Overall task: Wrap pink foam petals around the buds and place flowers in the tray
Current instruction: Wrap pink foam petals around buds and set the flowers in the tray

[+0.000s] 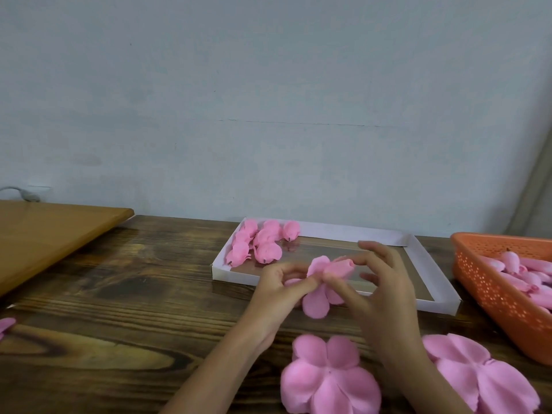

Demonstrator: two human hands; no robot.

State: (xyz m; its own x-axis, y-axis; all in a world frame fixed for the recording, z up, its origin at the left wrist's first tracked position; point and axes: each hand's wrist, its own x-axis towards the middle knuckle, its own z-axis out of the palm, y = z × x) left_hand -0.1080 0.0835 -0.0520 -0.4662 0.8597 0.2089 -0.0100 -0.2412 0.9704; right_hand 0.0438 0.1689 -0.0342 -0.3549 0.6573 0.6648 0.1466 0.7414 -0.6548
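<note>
the left hand pinches the pink petals, and the right hand holds the bud near the tray.

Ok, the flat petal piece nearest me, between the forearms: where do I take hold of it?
Probably the rim of a left lobe, pinched from above and from the left. The petal piece lies flat on the table, so its centre offers no grip, and the right forearm crowds its right side. The left hand pinches the held petals, the right hand the bud.
</note>
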